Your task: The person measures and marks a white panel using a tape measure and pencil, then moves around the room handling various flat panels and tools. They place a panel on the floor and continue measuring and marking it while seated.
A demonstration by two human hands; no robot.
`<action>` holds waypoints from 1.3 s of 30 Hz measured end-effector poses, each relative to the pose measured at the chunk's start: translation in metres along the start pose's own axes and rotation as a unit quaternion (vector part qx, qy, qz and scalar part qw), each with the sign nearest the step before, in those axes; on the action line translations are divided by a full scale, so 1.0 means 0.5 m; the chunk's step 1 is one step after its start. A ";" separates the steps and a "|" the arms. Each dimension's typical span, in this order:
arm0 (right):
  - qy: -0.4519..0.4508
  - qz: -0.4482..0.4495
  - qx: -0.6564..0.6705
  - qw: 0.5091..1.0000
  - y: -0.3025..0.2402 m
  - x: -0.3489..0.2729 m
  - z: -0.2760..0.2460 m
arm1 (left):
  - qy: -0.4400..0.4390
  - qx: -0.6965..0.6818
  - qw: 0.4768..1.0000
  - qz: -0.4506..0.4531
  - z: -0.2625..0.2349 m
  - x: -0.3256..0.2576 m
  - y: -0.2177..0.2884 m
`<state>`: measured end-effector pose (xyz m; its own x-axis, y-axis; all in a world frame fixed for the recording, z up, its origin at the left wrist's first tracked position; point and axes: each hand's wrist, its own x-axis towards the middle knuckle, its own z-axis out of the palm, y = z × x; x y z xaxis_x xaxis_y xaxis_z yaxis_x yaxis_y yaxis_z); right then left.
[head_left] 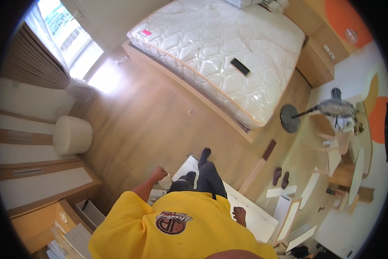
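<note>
My left hand (160, 173) is out ahead of my left side, its fingers curled together. Beside it shows a small pale thing (167, 178); whether the hand grips it is unclear. My right hand (239, 214) hangs low by my right hip, fingers loosely bent and a little apart, with nothing visible in them. Under and beside my feet lie long white panels (250, 211). One dark-socked foot (205, 153) is stretched forward past the panel's edge.
Ahead stands a bed with a plastic-wrapped mattress (211, 47), a black phone-like slab (240, 67) on it. At left are a round pouf (73, 135) and an opened drawer (90, 213). Right: a standing fan (290, 118), slippers (280, 177), loose boards (309, 188).
</note>
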<state>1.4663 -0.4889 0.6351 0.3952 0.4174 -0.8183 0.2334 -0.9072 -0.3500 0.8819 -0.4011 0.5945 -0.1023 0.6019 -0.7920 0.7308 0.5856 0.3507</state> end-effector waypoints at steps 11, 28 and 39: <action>-0.047 -0.194 -0.287 0.937 -0.802 0.333 0.289 | 0.187 -0.461 0.833 -0.245 -0.112 -0.103 -0.076; -0.150 -0.074 -0.319 0.933 -1.417 0.006 1.084 | 0.298 -0.602 0.681 -0.291 -0.735 0.188 -0.513; -0.104 -0.074 -0.246 0.961 -1.818 0.079 1.592 | 0.273 -0.543 0.723 -0.328 -1.406 0.367 -0.686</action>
<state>0.5624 0.3103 0.5579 0.1508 0.4732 -0.8680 0.6845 -0.6834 -0.2536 0.1381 -0.1101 0.6803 -0.6550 -0.0492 -0.7541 -0.5274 0.7444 0.4095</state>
